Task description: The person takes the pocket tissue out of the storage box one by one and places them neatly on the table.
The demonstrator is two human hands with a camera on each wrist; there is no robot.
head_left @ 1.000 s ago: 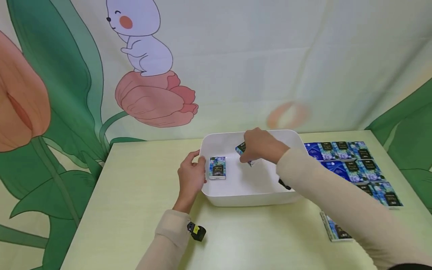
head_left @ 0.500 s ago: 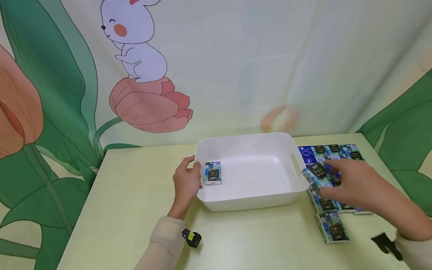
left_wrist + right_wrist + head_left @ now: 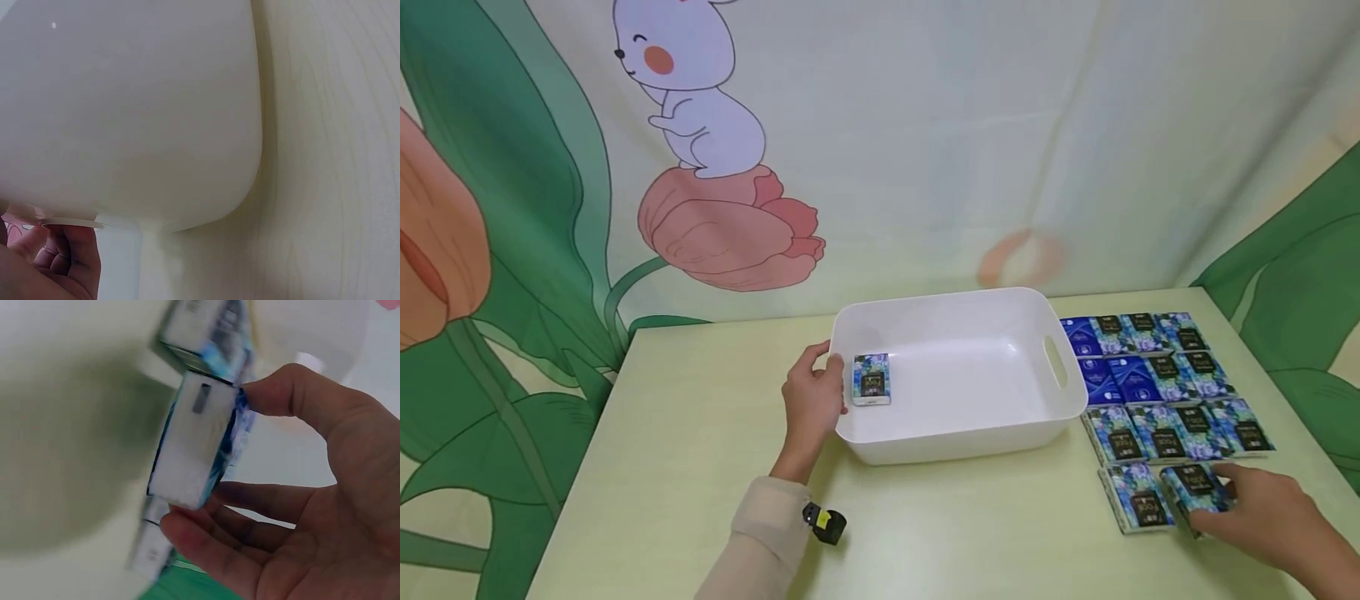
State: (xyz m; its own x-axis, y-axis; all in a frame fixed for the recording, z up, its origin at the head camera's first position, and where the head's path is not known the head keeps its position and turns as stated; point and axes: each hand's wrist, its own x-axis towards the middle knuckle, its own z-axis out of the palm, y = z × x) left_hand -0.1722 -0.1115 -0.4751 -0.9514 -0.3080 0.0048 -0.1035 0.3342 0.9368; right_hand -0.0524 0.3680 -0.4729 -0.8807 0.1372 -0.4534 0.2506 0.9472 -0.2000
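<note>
My left hand (image 3: 814,390) grips the left end of a white plastic bin (image 3: 958,433); in the left wrist view its fingers (image 3: 81,253) are curled at the bin's rim. Inside the bin, by the left wall, lies one tissue pack (image 3: 871,379) with a blue floral print and black label. My right hand (image 3: 1273,512) pinches a similar tissue pack (image 3: 1197,490) between thumb and fingers, slightly tilted, at the front of the pack rows. Just left of it lies another pack (image 3: 1137,497). In the right wrist view the held pack (image 3: 194,440) shows its white side.
Rows of tissue packs (image 3: 1168,429) lie right of the bin, several floral side up and some plain blue (image 3: 1097,381). The pale wood-look table (image 3: 700,417) meets a printed curtain (image 3: 887,167) at the back.
My right hand has carried the tissue pack out of the bin, rightward and down to the front of the pack rows. The left hand keeps its grip on the bin.
</note>
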